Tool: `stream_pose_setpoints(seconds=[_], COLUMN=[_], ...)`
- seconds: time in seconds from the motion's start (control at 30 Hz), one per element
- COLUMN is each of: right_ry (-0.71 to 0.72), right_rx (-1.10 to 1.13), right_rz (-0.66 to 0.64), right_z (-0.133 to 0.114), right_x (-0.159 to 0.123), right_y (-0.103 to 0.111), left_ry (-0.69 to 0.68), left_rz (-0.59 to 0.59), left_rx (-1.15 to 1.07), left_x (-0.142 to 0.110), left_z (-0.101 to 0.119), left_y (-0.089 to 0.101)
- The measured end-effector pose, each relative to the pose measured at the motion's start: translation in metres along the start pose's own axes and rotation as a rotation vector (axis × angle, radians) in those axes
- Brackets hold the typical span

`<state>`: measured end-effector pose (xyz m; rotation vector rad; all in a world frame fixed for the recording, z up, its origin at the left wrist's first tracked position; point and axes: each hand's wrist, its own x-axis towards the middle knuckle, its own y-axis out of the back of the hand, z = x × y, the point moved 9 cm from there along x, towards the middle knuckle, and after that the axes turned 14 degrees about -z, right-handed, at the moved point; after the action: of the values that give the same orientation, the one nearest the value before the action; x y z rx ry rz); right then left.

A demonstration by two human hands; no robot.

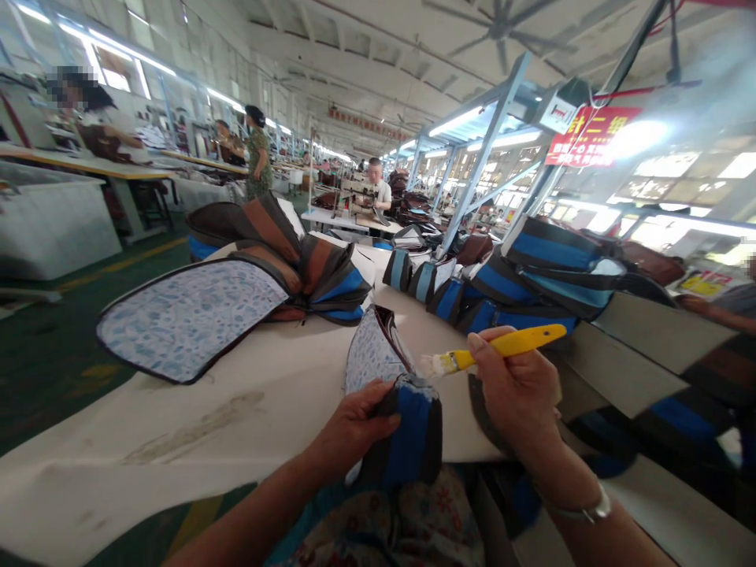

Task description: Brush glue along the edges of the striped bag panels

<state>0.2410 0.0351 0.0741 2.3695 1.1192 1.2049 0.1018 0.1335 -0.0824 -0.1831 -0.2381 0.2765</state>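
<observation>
My left hand (366,421) is closed on a blue and dark grey fabric piece (407,437), thumb on top, at the table's near edge. White, paste-like matter coats the piece's upper edge. Behind that edge rises a panel with a pale blue spotted lining (369,354), which seems to belong to the same piece. In my right hand (520,386) is a paintbrush (502,346) with a yellow handle, held between thumb and fingers. Its whitish bristles point left, just above the coated edge; whether they touch it I cannot tell.
A spotted-lining panel (194,315) lies at the left on the pale table (283,409), beside brown and blue fabric pieces (319,276). More blue and grey pieces (502,283) are heaped at the right. Several people work farther back; a person's arm shows at the right edge.
</observation>
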Motion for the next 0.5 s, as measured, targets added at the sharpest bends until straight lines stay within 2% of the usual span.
stream_pose_setpoints(seconds=[0.07, 0.17, 0.23, 0.37, 0.43, 0.5], right_ry=[0.07, 0.247, 0.3, 0.281, 0.302, 0.349], right_rx=[0.021, -0.154, -0.28, -0.288, -0.169, -0.056], right_rz=[-0.048, -0.127, -0.06, 0.165, 0.193, 0.172], right_z=[-0.013, -0.034, -0.038, -0.044, -0.05, -0.057], right_x=[0.001, 0.001, -0.001, -0.009, -0.015, -0.02], right_y=[-0.01, -0.025, -0.019, 0.02, 0.03, 0.031], left_ry=[0.002, -0.021, -0.048, -0.163, -0.283, -0.419], left_rz=[-0.004, 0.001, -0.003, 0.11, 0.179, 0.206], left_rx=[0.024, 0.095, 0.225, 0.78, 1.138, 1.459], left_x=[0.001, 0.001, 0.001, -0.004, -0.008, -0.01], left_z=[0.003, 0.011, 0.021, 0.051, 0.065, 0.072], left_y=[-0.002, -0.004, -0.005, -0.006, -0.018, -0.039])
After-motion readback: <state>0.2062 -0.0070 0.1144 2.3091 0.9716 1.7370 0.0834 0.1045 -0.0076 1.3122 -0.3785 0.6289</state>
